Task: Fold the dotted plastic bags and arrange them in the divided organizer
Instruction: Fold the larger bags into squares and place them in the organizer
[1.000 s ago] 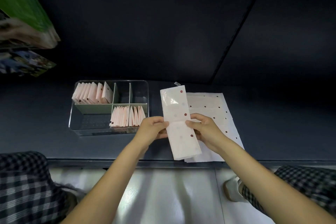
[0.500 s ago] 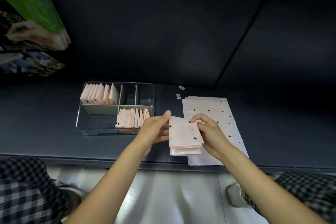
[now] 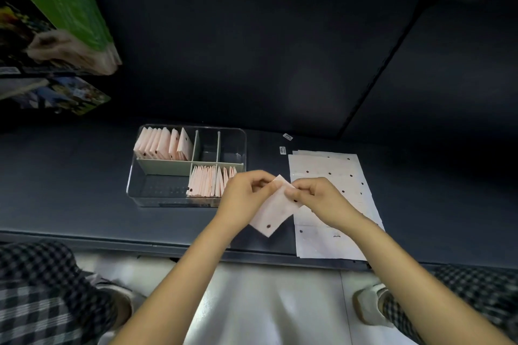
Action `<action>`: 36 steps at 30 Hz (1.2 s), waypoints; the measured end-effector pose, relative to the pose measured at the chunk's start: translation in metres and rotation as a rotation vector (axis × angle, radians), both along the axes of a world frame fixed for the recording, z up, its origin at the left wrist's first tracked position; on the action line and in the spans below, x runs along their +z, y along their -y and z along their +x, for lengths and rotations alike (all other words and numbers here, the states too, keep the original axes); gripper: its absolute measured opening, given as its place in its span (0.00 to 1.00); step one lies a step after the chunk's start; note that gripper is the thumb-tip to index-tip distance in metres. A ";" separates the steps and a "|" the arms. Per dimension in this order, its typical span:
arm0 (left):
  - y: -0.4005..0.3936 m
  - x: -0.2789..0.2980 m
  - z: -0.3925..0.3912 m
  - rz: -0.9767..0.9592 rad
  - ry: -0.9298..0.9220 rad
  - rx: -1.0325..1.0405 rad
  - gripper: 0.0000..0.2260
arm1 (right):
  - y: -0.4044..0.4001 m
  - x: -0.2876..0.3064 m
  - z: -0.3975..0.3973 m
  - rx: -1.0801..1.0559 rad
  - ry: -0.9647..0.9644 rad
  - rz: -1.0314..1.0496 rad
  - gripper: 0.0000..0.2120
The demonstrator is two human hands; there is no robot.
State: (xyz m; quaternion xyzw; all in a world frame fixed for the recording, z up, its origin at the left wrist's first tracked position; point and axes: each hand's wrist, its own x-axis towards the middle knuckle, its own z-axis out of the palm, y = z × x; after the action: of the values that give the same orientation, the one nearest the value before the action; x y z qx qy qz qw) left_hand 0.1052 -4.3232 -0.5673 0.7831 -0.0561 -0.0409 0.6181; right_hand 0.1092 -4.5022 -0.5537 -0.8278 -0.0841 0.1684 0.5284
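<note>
Already a good part of the work looks done: in the organizer the far-left compartment holds a row of folded bags standing on edge, and the near-right compartment holds a fuller row, while the two small far compartments and the near-left one show no bags. A flat stack of unfolded dotted bags lies on the table to the right of the organizer, so I judge several more rounds of folding are left. One bag is in hand now, folded to a small square and held above the table's near edge, turned corner-down like a diamond, between the organizer and the stack. The left hand pinches its upper left edge with curled fingers, and the right hand pinches the upper corner from the other side, fingertips nearly meeting. Both forearms reach forward from below and converge on the bag. It is probably being creased before it goes into a compartment.
</note>
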 end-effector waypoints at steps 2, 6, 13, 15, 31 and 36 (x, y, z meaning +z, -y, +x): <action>-0.011 -0.003 0.003 -0.060 -0.121 -0.039 0.04 | 0.000 0.004 0.003 -0.060 -0.026 0.077 0.11; -0.038 -0.011 0.009 -0.152 -0.314 -0.059 0.02 | 0.000 0.006 0.011 -0.157 -0.093 0.133 0.09; -0.063 -0.014 0.033 -0.151 -0.213 -0.030 0.06 | -0.039 0.000 0.027 -0.038 -0.216 0.067 0.10; -0.077 -0.017 0.047 -0.005 -0.092 0.148 0.04 | -0.059 0.000 0.041 -0.094 -0.216 0.089 0.10; -0.136 -0.086 0.091 0.918 -0.024 0.481 0.18 | -0.213 -0.035 0.168 -0.138 -0.053 -0.385 0.15; -0.135 -0.096 0.081 0.878 0.001 0.554 0.17 | -0.242 -0.052 0.179 -0.124 -0.095 -0.562 0.17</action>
State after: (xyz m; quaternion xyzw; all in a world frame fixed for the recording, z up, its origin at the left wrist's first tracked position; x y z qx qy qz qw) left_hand 0.1860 -4.1887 -0.6632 0.9541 0.1757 0.1048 0.2188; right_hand 0.2885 -4.2602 -0.6055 -0.9365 0.0417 0.1910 0.2910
